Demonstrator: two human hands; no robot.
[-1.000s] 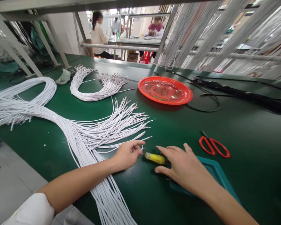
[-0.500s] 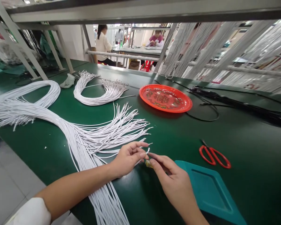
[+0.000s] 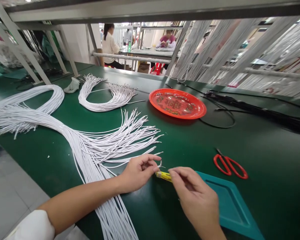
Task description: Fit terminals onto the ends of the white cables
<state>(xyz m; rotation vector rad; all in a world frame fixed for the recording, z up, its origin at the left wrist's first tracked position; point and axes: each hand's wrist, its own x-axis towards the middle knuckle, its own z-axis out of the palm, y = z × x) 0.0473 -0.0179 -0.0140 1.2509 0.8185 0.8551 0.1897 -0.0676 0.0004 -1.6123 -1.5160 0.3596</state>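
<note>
My left hand (image 3: 138,172) pinches the stripped tip of one white wire (image 3: 160,164) from the big fanned bundle of white wires (image 3: 95,146) on the green table. My right hand (image 3: 195,198) sits just to its right, fingertips closed near the wire tip and touching a small yellow tool (image 3: 163,175) that lies on the table between the hands. Whether the right fingers grip the tool or a tiny part is hidden. A teal tray (image 3: 227,206) lies under and right of my right wrist.
Red-handled scissors (image 3: 229,164) lie right of the hands. A red plate (image 3: 177,103) stands mid-table, a second looped wire bundle (image 3: 105,96) behind it to the left, black cables (image 3: 252,108) at the right. White cables hang from a rack at the back; other people sit at far tables.
My right hand left its flat rest over the yellow tool, rose to meet the left fingers at the wire tip, then drew slightly right. The left hand keeps its pinch on the wire.
</note>
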